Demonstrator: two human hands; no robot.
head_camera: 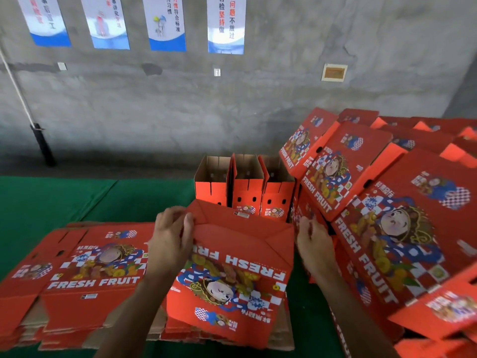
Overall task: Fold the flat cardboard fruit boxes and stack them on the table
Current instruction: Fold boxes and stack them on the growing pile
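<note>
- The red box (232, 270) (print upside down) stands over the flat stack (85, 267) on the green table (38, 202).
- Left hand (171, 237) pinches its bottom flap; right hand (313, 244) grips its right edge.
- Three folded boxes (245, 187) stand behind.

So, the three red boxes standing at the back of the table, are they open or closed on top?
Open. The three standing boxes show bare brown cardboard inside; no flaps cover their tops.
</note>
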